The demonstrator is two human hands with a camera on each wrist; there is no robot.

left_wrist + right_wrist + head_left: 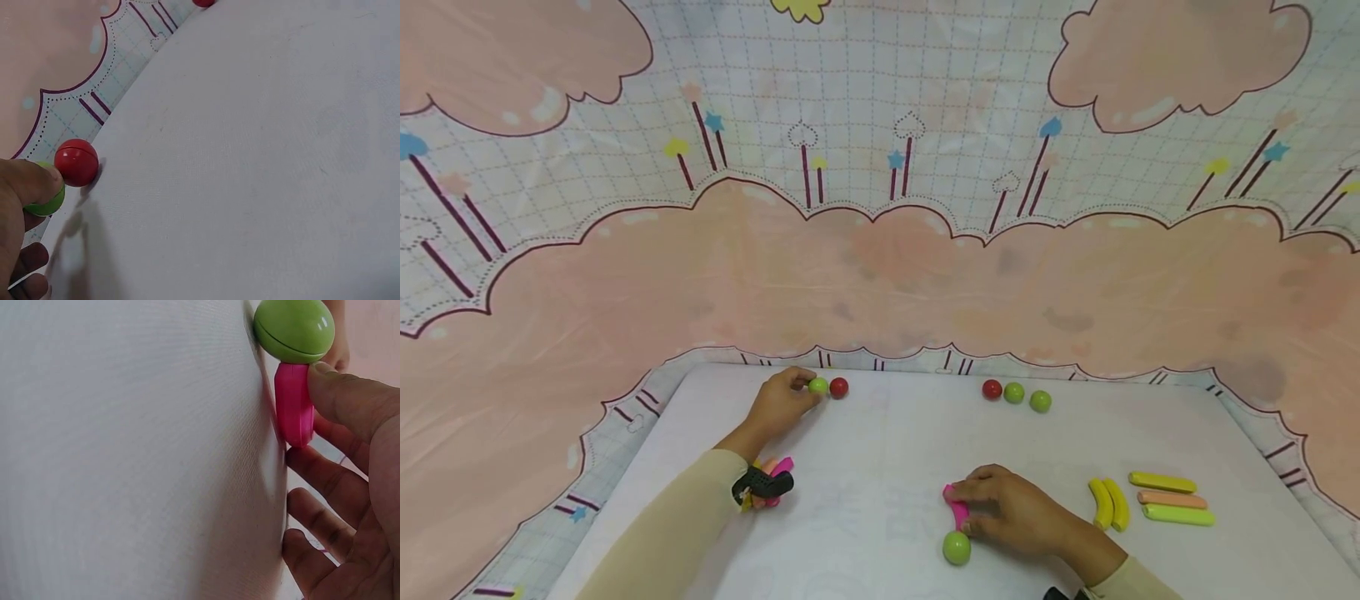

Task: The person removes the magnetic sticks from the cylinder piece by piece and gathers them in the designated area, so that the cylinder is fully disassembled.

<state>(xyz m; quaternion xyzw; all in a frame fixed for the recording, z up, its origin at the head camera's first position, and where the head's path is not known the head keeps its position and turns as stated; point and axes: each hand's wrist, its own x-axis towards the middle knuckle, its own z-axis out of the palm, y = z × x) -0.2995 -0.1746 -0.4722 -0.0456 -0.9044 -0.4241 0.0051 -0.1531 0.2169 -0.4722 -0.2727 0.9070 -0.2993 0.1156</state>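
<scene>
At the far left of the white table, my left hand (781, 404) pinches a small green ball (817, 386) between thumb and fingers. A red ball (76, 162) stands right beside it, and the thumb covers part of the green one in the left wrist view. My right hand (1018, 512) holds a curved pink stick (294, 403) near the front middle, thumb at one end and fingertips at the other. Another green ball (957, 548) meets the thumb end of the stick; a seam line runs around this ball in the right wrist view.
Along the back of the table (887, 442) sit a red ball (992, 390) and two green balls (1014, 393). At right lie two curved yellow sticks (1101, 504) and several straight sticks (1172, 500). Mixed coloured pieces (782, 467) lie partly hidden under my left wrist.
</scene>
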